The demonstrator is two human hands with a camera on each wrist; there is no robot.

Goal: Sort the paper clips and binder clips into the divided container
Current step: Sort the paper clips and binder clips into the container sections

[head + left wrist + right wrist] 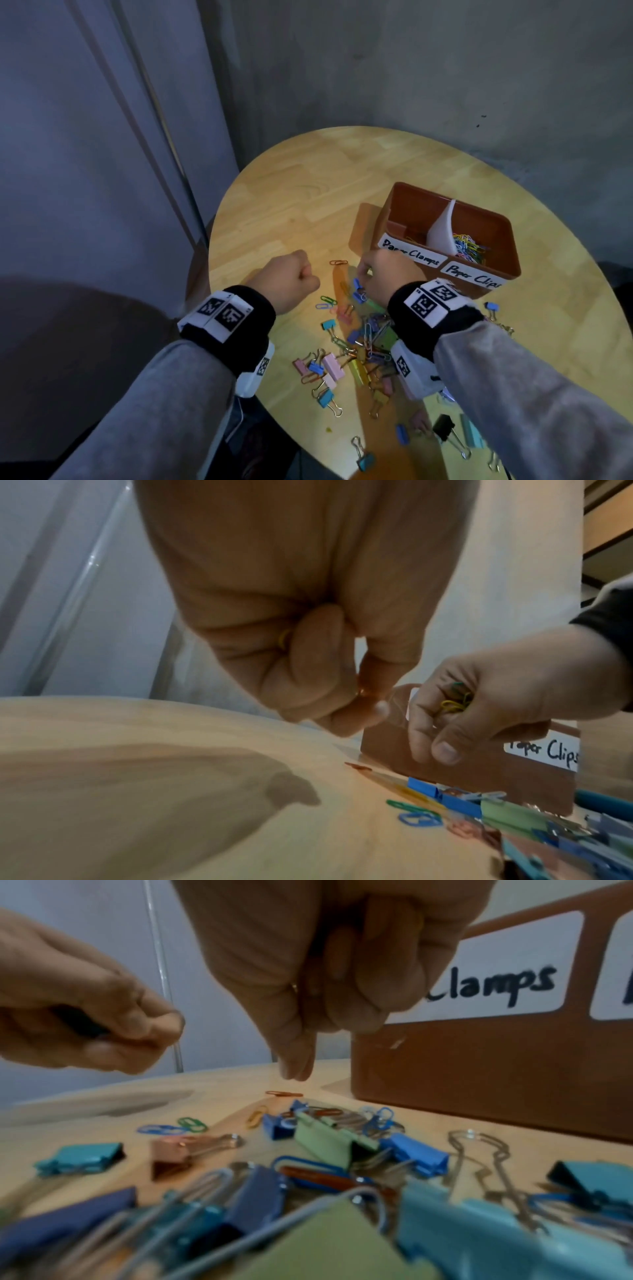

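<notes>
We're hovering our left hand (287,279) fisted around paper clips (283,640); our right hand (387,275), clutching more clips (453,703), is pointing finger and thumb down over an orange clip (338,262), the divided container (500,274) just beyond it.

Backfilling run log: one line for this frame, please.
left hand: grips paper clips | right hand: holds paper clips, over pile | container: Paper Clips side part-filled

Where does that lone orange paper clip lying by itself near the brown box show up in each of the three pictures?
Head view: the orange wire paper clip lies on the table between the two hands.
Left wrist view: it lies low right of centre, before the box corner.
Right wrist view: it lies at centre, under the pointing fingers.
Shared landmark: the brown divided plastic container with handwritten labels.
</notes>
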